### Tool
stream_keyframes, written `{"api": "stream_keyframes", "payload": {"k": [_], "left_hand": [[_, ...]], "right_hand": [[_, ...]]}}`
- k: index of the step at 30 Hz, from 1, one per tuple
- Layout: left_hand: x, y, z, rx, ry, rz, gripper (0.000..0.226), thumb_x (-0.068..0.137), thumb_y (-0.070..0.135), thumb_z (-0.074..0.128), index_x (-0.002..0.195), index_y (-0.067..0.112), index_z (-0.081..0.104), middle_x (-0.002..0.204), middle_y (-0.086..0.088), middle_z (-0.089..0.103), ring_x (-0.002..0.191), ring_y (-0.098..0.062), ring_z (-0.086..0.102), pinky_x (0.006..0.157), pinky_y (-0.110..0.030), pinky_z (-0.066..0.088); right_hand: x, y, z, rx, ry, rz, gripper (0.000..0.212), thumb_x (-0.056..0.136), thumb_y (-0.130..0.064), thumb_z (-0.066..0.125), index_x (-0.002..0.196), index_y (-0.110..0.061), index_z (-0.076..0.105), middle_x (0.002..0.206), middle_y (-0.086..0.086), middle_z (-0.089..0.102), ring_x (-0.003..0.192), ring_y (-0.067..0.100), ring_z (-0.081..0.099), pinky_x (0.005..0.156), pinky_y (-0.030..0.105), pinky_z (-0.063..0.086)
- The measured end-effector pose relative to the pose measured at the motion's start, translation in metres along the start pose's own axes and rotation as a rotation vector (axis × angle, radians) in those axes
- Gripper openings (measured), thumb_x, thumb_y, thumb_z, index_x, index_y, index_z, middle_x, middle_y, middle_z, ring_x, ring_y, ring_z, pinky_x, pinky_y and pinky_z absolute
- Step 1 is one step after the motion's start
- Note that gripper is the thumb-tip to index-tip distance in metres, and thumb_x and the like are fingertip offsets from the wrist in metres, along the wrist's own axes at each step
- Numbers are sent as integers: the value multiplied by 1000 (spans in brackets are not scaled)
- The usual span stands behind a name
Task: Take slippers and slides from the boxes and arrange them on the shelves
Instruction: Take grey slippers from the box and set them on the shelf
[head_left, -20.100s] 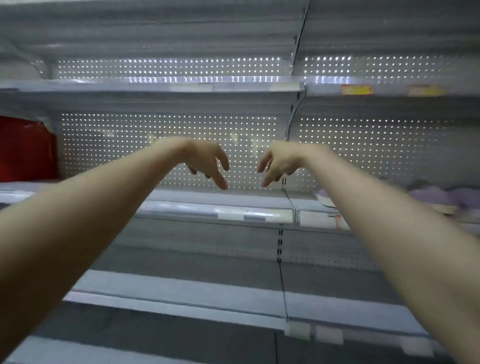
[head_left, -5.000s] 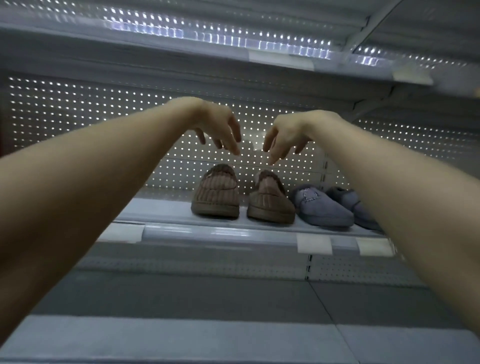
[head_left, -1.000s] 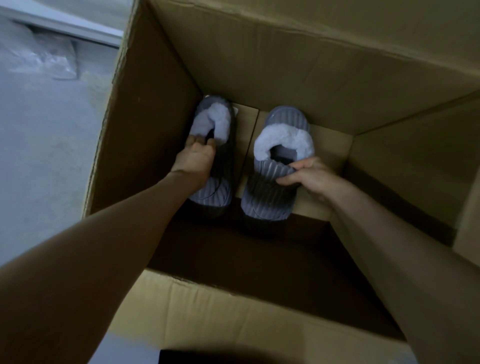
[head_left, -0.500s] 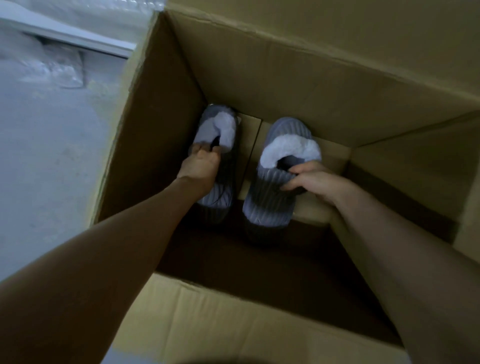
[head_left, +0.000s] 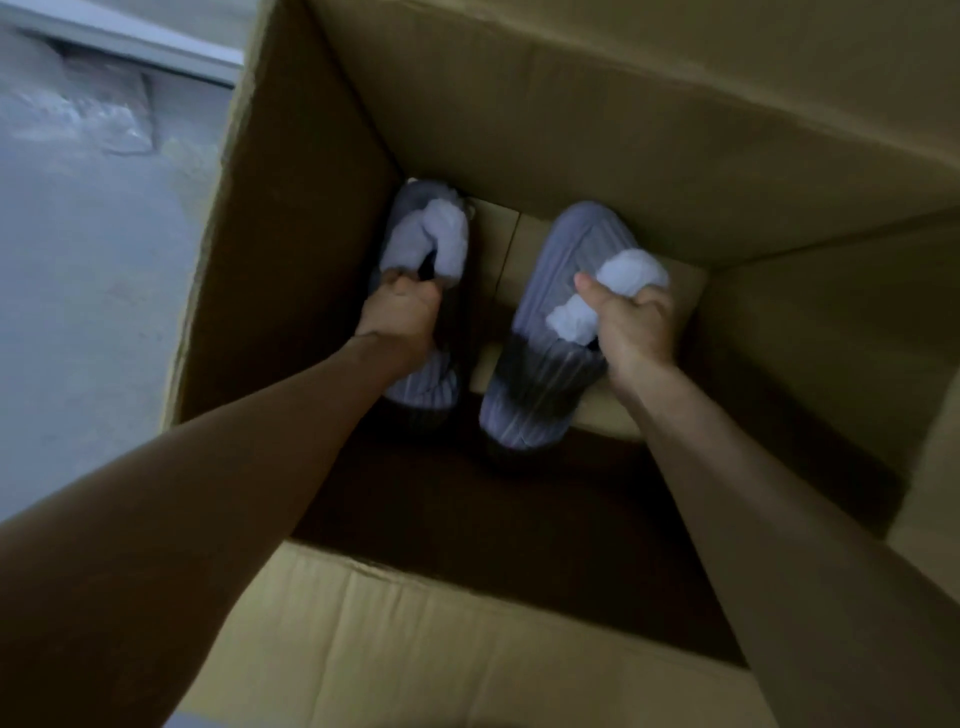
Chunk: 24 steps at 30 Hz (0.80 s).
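- Cardboard box (head_left: 571, 130): open at the top and seen from above. Its tall brown walls fill most of the view, and a near flap lies folded outward along the lower edge.
- Bottom flaps (head_left: 506, 244): pale cardboard showing at the far end of the box interior. The near part of the interior lies in deep shadow.
- Left slipper (head_left: 413, 200): grey and ribbed, with a white fleece lining (head_left: 447, 239). It lies in the far left corner of the box, close to the left wall, lengthwise away from the viewer.
- Right slipper (head_left: 561, 291): the same grey ribbed type, roughly parallel to the left slipper and near it, with a strip of the bottom flaps visible between them.
- Left hand (head_left: 400, 317): reaches down into the box, fingers curled over the edge of the left slipper's opening, gripping it at the lining.
- Right hand (head_left: 634, 322): fingers and thumb close round a bunched handful of the right slipper's lining at its right edge.
- Contact with the box bottom: blur and shadow leave it unclear whether either slipper rests on the flaps or hangs just above them.
- Concrete floor (head_left: 78, 286): grey, to the left of the box.
- Plastic wrapping (head_left: 93, 114): crumpled and clear, on the floor at upper left, beside a white ledge (head_left: 130, 47).
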<state>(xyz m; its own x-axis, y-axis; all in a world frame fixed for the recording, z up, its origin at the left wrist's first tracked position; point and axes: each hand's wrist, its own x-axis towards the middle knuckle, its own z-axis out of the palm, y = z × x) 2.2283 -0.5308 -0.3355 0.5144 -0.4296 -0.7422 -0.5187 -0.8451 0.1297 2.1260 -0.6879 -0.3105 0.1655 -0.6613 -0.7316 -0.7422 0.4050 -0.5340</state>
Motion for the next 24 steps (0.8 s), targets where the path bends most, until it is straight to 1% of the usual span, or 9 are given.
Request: {"api": "stream_keyframes", "payload": {"k": [3, 5, 7, 9, 11, 16, 17, 20, 24], "left_hand": [[5, 4, 4, 1, 27, -46, 34, 93, 14, 51, 126, 6, 52, 129, -21, 49, 121, -37, 45, 91, -43, 44], [5, 3, 0, -46, 22, -69, 36, 92, 14, 53, 127, 7, 52, 131, -21, 48, 122, -36, 45, 94, -43, 43], [0, -2, -5, -88, 28, -62, 36, 92, 16, 52, 128, 9, 52, 132, -20, 47, 123, -36, 45, 95, -44, 43], [-12, -8, -10, -116, 44, -2, 37, 91, 16, 55, 127, 11, 54, 131, -20, 48, 121, -37, 45, 93, -44, 42], [-24, -15, -9, -137, 84, 57, 41, 87, 15, 58, 128, 12, 54, 130, -21, 47, 121, -38, 43, 94, -43, 41], [-62, -28, -11, -155, 111, 81, 40, 88, 7, 53, 127, 4, 54, 131, -22, 46, 123, -38, 40, 98, -41, 36], [-69, -29, -11, -136, 129, 109, 40, 86, 3, 53, 126, 2, 54, 129, -23, 48, 123, -39, 39, 97, -42, 37], [-77, -37, -14, -125, 137, 115, 42, 82, 0, 57, 124, 1, 56, 121, -25, 51, 118, -39, 42, 94, -41, 39], [-60, -31, -22, -232, 6, 19, 35, 88, 8, 56, 122, -1, 54, 126, -21, 51, 118, -35, 46, 96, -34, 36]], "right_hand": [[-34, 6, -1, -100, -62, -230, 22, 80, -19, 74, 88, -2, 64, 87, 9, 66, 80, 17, 62, 76, 27, 49], [-55, 16, 6, -88, -109, -309, 16, 80, -19, 74, 80, -3, 68, 77, 6, 65, 73, 15, 62, 72, 29, 50], [-64, 13, 13, -13, -49, -292, 28, 79, -23, 73, 86, 4, 71, 82, 10, 67, 81, 18, 64, 80, 33, 53], [-66, -3, 10, 56, 36, -212, 39, 83, -24, 71, 102, 10, 66, 101, 18, 67, 98, 21, 62, 91, 29, 46], [-62, -17, 1, 34, 46, -94, 47, 89, -27, 65, 116, 10, 58, 118, 20, 61, 112, 26, 57, 93, 25, 40], [-69, -14, -7, -119, -30, -15, 49, 92, -35, 58, 115, 8, 58, 111, 16, 62, 111, 26, 57, 77, 16, 36], [-71, -14, -5, -121, -38, -6, 50, 92, -36, 58, 118, 7, 57, 114, 16, 62, 111, 25, 57, 77, 15, 36], [-76, -16, -1, -123, -62, 30, 56, 92, -37, 58, 127, 5, 51, 129, 17, 56, 118, 26, 53, 88, 21, 38], [-70, -13, 0, -157, -92, 43, 54, 92, -39, 57, 121, 6, 53, 123, 18, 57, 113, 27, 54, 85, 24, 39]]}}
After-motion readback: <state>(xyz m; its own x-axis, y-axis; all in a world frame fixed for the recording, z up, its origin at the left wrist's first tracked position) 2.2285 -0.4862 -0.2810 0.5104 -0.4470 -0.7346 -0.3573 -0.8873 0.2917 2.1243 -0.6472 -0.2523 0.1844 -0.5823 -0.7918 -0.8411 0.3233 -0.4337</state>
